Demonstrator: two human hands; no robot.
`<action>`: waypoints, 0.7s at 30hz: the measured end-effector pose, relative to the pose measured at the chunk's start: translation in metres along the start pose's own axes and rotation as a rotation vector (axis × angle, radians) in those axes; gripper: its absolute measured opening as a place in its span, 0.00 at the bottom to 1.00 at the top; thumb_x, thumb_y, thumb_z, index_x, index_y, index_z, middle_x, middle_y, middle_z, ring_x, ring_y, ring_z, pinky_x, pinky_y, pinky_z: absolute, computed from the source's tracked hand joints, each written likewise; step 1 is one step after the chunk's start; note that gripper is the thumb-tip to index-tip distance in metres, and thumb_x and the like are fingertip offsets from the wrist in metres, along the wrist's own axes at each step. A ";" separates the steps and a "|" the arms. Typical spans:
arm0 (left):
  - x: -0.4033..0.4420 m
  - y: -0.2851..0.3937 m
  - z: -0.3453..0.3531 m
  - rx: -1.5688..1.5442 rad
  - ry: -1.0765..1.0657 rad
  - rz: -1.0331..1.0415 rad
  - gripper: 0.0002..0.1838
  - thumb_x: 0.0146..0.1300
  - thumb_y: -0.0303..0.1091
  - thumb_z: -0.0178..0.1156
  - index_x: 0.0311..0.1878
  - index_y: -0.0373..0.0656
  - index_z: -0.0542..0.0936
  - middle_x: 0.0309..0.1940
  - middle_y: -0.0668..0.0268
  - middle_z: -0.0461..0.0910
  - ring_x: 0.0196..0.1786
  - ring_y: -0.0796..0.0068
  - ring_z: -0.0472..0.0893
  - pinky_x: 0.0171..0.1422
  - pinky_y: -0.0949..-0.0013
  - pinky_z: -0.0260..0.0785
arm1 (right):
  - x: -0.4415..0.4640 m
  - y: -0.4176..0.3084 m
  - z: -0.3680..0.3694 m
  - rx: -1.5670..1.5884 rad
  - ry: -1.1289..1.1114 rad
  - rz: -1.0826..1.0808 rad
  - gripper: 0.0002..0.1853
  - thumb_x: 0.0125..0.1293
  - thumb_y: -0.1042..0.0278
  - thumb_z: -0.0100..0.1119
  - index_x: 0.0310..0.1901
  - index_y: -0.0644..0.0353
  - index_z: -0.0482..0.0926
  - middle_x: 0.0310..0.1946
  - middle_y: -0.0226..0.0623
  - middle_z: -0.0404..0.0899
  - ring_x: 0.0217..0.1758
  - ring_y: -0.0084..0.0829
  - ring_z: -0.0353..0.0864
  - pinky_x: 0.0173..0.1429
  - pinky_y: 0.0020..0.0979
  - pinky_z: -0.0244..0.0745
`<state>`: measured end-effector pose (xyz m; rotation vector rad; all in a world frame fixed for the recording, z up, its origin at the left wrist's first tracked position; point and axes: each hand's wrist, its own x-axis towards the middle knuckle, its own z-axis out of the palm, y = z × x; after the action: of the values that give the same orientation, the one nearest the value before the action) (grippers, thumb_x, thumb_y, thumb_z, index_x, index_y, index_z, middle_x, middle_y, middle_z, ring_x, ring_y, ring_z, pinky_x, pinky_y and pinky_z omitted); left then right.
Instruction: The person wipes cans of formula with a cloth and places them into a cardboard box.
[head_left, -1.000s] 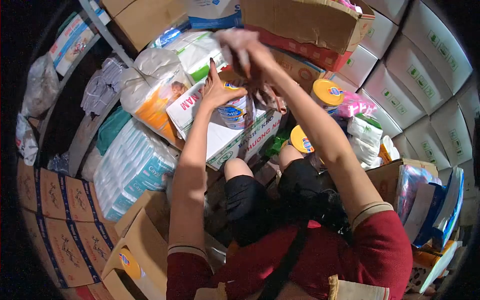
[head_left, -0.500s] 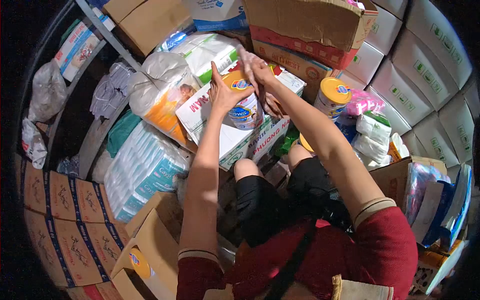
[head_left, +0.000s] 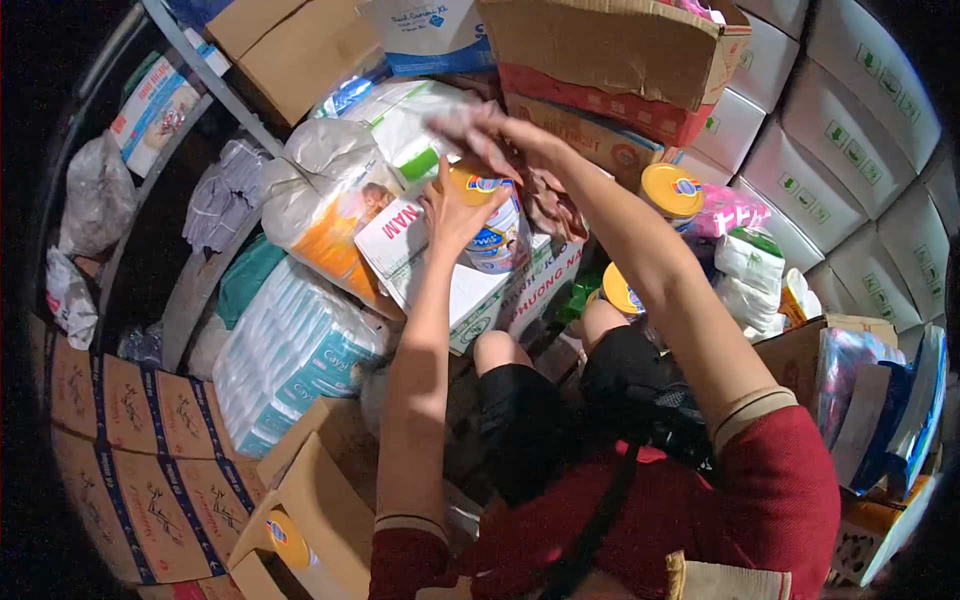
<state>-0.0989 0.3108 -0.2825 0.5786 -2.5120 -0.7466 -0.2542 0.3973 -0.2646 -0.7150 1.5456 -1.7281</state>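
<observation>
A milk-powder can (head_left: 497,243) with a yellow lid stands on a white carton (head_left: 400,250). My left hand (head_left: 457,212) is wrapped round the can's left side near the lid, thumb across its front. Just above and behind the lid is my right hand (head_left: 500,135), blurred by motion, with a brownish-pink cloth (head_left: 552,205) hanging from it down the can's right side. Part of the lid is hidden by my left hand and the cloth.
More yellow-lidded cans stand at the right (head_left: 672,192), by my knee (head_left: 620,290) and in an open box (head_left: 288,540) at lower left. Tissue packs (head_left: 295,350) lie left. White cartons (head_left: 850,150) are stacked right; a large brown box (head_left: 610,55) is at the back.
My right hand has swung with the cloth from beside the can to above and behind its lid. My left hand stays on the can. The whole view has shifted slightly.
</observation>
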 end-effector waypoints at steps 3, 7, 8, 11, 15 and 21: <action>-0.004 -0.004 0.000 0.003 0.051 0.055 0.60 0.36 0.63 0.67 0.66 0.41 0.47 0.57 0.36 0.59 0.60 0.42 0.62 0.61 0.53 0.58 | 0.009 0.023 0.005 0.109 -0.283 0.101 0.30 0.63 0.41 0.41 0.59 0.54 0.66 0.55 0.39 0.70 0.52 0.29 0.73 0.54 0.31 0.69; 0.000 -0.008 0.003 -0.028 0.066 0.035 0.60 0.35 0.61 0.68 0.66 0.38 0.47 0.56 0.36 0.60 0.60 0.42 0.62 0.62 0.53 0.56 | 0.000 0.068 -0.004 0.436 -0.187 0.128 0.25 0.64 0.47 0.42 0.52 0.60 0.71 0.47 0.40 0.76 0.46 0.29 0.76 0.52 0.30 0.71; 0.001 -0.006 0.005 -0.047 0.063 0.031 0.60 0.35 0.61 0.68 0.66 0.38 0.48 0.56 0.37 0.60 0.60 0.42 0.62 0.62 0.53 0.56 | -0.015 0.069 0.004 0.413 -0.081 0.180 0.26 0.64 0.48 0.42 0.53 0.62 0.71 0.47 0.41 0.76 0.45 0.30 0.77 0.51 0.30 0.71; 0.008 -0.004 0.004 -0.042 0.015 -0.012 0.61 0.34 0.62 0.68 0.66 0.38 0.47 0.56 0.36 0.59 0.61 0.42 0.60 0.63 0.52 0.55 | -0.043 0.081 0.020 0.202 0.482 0.151 0.28 0.63 0.47 0.41 0.52 0.66 0.70 0.46 0.43 0.75 0.44 0.35 0.75 0.48 0.34 0.68; 0.013 -0.008 0.006 -0.044 -0.005 -0.035 0.63 0.33 0.62 0.68 0.67 0.40 0.46 0.56 0.36 0.58 0.60 0.41 0.60 0.63 0.51 0.54 | -0.014 0.133 -0.017 0.071 0.528 0.185 0.28 0.63 0.46 0.42 0.53 0.64 0.70 0.51 0.42 0.71 0.51 0.38 0.70 0.54 0.35 0.63; 0.044 -0.048 0.031 -0.372 0.006 -0.084 0.64 0.41 0.62 0.63 0.67 0.40 0.32 0.62 0.40 0.52 0.65 0.48 0.55 0.67 0.56 0.47 | -0.027 0.018 -0.016 0.344 0.499 -0.267 0.22 0.64 0.50 0.44 0.53 0.56 0.70 0.44 0.37 0.75 0.43 0.25 0.73 0.47 0.27 0.69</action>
<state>-0.1377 0.2640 -0.3209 0.5525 -2.2710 -1.2058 -0.2480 0.4279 -0.2837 -0.3362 1.4453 -2.4362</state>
